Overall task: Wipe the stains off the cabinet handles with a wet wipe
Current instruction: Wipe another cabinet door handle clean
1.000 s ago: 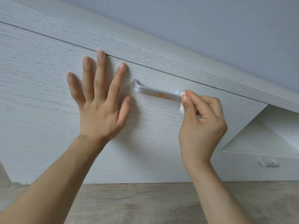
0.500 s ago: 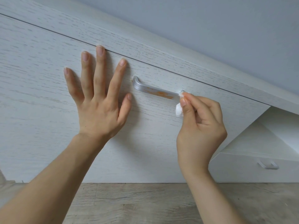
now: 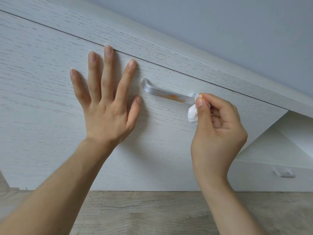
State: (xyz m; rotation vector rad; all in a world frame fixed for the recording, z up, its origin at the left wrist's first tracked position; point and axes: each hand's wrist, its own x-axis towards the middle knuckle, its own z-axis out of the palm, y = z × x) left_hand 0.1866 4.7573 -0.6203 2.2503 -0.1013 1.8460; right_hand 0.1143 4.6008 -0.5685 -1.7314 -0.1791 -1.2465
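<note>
Handle (image 3: 166, 95) on the white cabinet front (image 3: 42, 102) shows orange stains mid-bar, its right end hidden behind your wet wipe (image 3: 193, 114). Your right hand (image 3: 218, 133) pinches that wipe (mostly tucked behind the thumb), while your left hand (image 3: 105, 112) lies flat with fingers spread beside the handle.
</note>
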